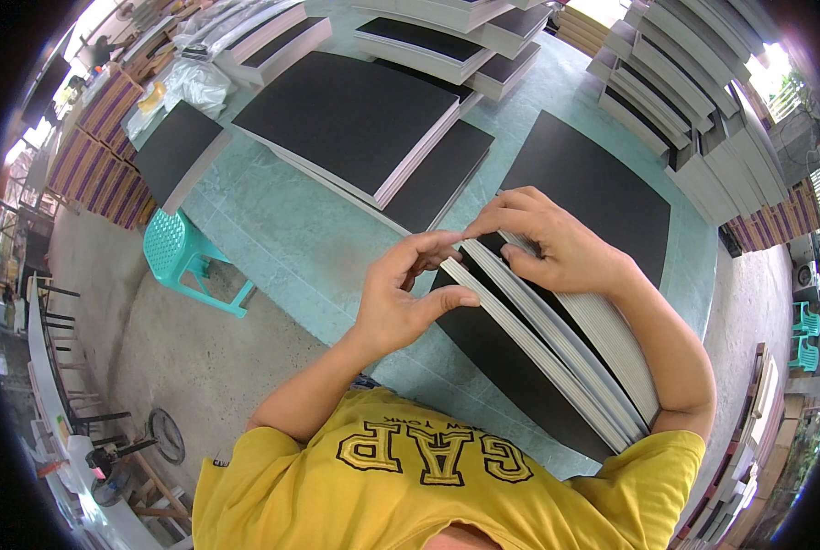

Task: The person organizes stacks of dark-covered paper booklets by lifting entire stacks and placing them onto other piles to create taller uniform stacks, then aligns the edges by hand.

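Standing tilted on the table near my chest are thick black-covered books (529,326) with white page edges, split into sections with dark gaps between. My left hand (396,293) grips their upper left corner, its thumb lying on the page edges and its fingers curled behind. My right hand (561,246) pinches the top of a middle section, fingers bent over the far side and thumb in a gap. The fingertips of both hands nearly meet at the corner. A black cover (511,367) faces my body, and a large flat black-covered book (603,192) lies just beyond my right hand.
The green table (318,266) bears stacked black-covered books (346,119) ahead and more piles (676,92) at the far right. One book (181,151) overhangs the left edge, above a turquoise stool (185,252). Striped bundles (107,137) stand at the left.
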`<state>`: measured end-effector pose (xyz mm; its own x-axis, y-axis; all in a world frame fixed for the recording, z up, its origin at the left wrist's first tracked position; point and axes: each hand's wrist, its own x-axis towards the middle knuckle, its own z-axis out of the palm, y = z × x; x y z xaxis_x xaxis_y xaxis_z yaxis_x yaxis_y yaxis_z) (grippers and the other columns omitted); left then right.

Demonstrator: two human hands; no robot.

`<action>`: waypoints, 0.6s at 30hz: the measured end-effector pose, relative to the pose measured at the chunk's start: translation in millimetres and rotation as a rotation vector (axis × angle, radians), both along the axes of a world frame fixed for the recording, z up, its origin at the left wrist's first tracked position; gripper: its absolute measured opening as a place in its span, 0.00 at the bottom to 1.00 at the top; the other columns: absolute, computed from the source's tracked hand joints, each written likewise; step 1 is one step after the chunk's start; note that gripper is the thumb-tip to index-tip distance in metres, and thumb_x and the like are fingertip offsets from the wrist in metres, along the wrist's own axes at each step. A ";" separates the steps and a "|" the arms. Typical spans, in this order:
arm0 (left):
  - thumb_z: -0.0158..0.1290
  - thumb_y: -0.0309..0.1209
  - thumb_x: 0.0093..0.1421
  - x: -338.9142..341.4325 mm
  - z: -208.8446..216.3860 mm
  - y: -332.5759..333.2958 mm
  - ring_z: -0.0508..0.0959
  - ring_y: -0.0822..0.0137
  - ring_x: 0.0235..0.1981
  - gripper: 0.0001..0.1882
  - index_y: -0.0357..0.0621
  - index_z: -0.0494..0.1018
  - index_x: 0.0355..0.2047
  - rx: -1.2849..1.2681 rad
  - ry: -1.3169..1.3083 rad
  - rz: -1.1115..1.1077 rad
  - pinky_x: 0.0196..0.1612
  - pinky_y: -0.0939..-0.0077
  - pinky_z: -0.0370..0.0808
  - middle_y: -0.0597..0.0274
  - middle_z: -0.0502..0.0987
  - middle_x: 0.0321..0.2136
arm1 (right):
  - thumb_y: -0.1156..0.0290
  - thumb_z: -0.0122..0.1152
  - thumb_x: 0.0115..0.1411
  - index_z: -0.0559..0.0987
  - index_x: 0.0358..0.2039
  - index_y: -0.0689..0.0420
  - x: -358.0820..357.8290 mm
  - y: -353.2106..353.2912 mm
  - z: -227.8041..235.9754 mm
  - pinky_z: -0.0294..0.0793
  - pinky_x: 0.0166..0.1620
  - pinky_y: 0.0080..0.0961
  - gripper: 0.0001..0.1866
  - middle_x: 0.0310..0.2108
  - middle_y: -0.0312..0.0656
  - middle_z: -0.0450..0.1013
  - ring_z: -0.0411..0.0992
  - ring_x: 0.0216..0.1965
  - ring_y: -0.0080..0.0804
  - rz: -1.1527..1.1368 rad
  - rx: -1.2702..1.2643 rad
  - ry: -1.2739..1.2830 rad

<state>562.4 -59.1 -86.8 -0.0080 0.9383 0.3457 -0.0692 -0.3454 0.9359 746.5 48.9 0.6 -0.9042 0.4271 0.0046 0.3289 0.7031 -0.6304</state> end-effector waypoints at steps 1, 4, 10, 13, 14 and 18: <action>0.64 0.23 0.45 0.5 1.6 -1.1 0.74 0.66 0.43 0.31 0.35 0.66 0.50 0.001 0.016 0.015 0.49 0.73 0.70 0.57 0.72 0.40 | 0.75 0.49 0.49 0.73 0.45 0.54 0.4 0.1 -0.2 0.57 0.56 0.37 0.20 0.43 0.43 0.67 0.60 0.50 0.40 -0.004 -0.005 0.007; 0.64 0.24 0.45 0.4 0.3 -1.5 0.74 0.66 0.43 0.30 0.35 0.67 0.50 0.052 0.102 0.055 0.50 0.72 0.70 0.56 0.72 0.40 | 0.73 0.49 0.51 0.73 0.45 0.54 1.7 1.1 -1.6 0.57 0.56 0.37 0.18 0.43 0.43 0.67 0.60 0.50 0.40 -0.010 -0.019 0.025; 0.65 0.26 0.44 1.1 -5.3 -2.6 0.73 0.70 0.41 0.28 0.38 0.70 0.46 0.059 0.059 0.088 0.45 0.76 0.71 0.59 0.72 0.39 | 0.69 0.54 0.54 0.75 0.38 0.56 1.4 2.9 -3.1 0.58 0.54 0.35 0.11 0.45 0.43 0.68 0.61 0.49 0.40 0.006 0.003 0.059; 0.66 0.27 0.43 0.7 -3.7 -2.4 0.73 0.72 0.39 0.25 0.40 0.72 0.43 0.058 0.000 0.092 0.42 0.80 0.71 0.60 0.71 0.39 | 0.65 0.58 0.54 0.76 0.32 0.56 3.8 5.5 -7.0 0.60 0.53 0.35 0.09 0.45 0.43 0.68 0.61 0.50 0.39 0.011 0.013 0.057; 0.66 0.27 0.43 0.5 -2.7 -2.1 0.73 0.72 0.39 0.24 0.39 0.72 0.42 0.061 -0.007 0.091 0.42 0.80 0.71 0.60 0.71 0.39 | 0.64 0.59 0.53 0.77 0.30 0.56 4.8 5.9 -8.7 0.60 0.53 0.34 0.09 0.45 0.43 0.68 0.61 0.50 0.39 0.009 0.015 0.057; 0.66 0.25 0.42 0.2 -2.2 -1.2 0.73 0.71 0.40 0.24 0.38 0.71 0.41 0.093 0.001 0.082 0.44 0.78 0.71 0.60 0.69 0.40 | 0.58 0.62 0.52 0.77 0.28 0.56 2.0 2.1 -2.7 0.60 0.52 0.34 0.14 0.46 0.43 0.68 0.61 0.50 0.39 -0.014 0.012 0.035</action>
<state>562.7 -60.3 -89.0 -0.0836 0.8983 0.4314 -0.0364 -0.4354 0.8995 748.6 51.0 -2.1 -0.8975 0.4391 0.0415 0.3163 0.7063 -0.6333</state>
